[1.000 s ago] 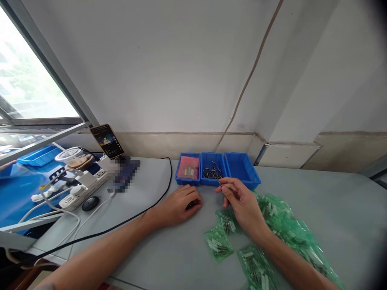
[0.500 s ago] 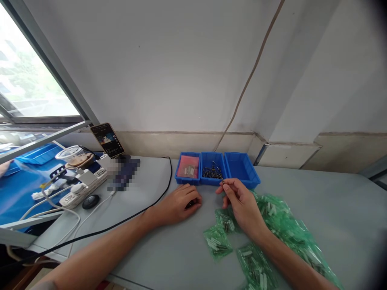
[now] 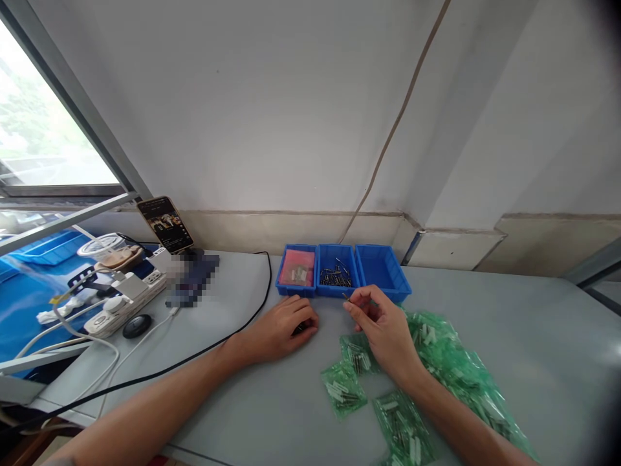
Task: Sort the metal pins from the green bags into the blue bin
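Observation:
My left hand (image 3: 284, 327) rests on the grey table with its fingers curled down over something dark that I cannot make out. A small screw (image 3: 346, 297) sticks out of the pinched thumb and forefinger of my right hand (image 3: 383, 327). Just behind it stands the middle blue bin (image 3: 336, 292), with a pile of dark metal screws (image 3: 336, 277) in it. Below and beside the right hand lie small green plastic bags (image 3: 343, 388) of white and metal parts. One more green bag (image 3: 358, 354) is partly behind the right hand.
A left blue bin (image 3: 296, 292) holds a pink packet (image 3: 297, 266); a right blue bin (image 3: 383, 268) adjoins the middle one. Heaped green bags (image 3: 460, 369) lie right. A black cable (image 3: 198, 356) crosses under my left forearm. A phone (image 3: 165, 224), power strip (image 3: 130, 307) and black mouse-like object (image 3: 137, 326) are left.
The right hand has drawn slightly down and left, away from the screw bin, with the small screw in its fingertips. The left hand stays in place. The view has shifted a little.

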Demonstrator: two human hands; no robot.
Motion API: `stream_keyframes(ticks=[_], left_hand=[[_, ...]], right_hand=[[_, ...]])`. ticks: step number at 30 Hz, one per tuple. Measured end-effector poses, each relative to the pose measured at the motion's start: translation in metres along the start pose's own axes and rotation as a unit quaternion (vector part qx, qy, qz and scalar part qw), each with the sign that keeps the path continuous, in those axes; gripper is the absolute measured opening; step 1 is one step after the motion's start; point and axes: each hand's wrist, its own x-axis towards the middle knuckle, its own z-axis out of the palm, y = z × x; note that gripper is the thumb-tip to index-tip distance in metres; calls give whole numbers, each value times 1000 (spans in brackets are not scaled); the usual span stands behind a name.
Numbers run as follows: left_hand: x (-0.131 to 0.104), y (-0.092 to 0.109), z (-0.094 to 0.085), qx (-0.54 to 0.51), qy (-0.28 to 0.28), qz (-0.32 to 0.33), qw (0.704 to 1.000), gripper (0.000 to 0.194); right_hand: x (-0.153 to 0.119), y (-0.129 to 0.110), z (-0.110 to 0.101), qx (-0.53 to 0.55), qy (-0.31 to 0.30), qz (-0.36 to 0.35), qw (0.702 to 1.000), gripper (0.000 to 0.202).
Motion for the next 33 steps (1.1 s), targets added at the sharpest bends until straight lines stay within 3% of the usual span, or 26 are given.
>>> stream_keyframes(ticks=[9, 16, 24, 33], left_hand=[[-1, -1, 0, 15, 0, 0, 1000, 8], [-2, -2, 2, 93, 13, 12, 996, 12], [0, 2, 0, 165, 25, 22, 986, 15], [0, 2, 0, 221, 15, 24, 975, 21]], right_hand=[[1, 4, -1, 41, -20, 25, 999, 35], [3, 4, -1, 100, -31, 54, 993, 39], [0, 5, 2, 33, -26, 2, 999, 29], [1, 4, 1, 4, -30, 8, 1000, 30]])
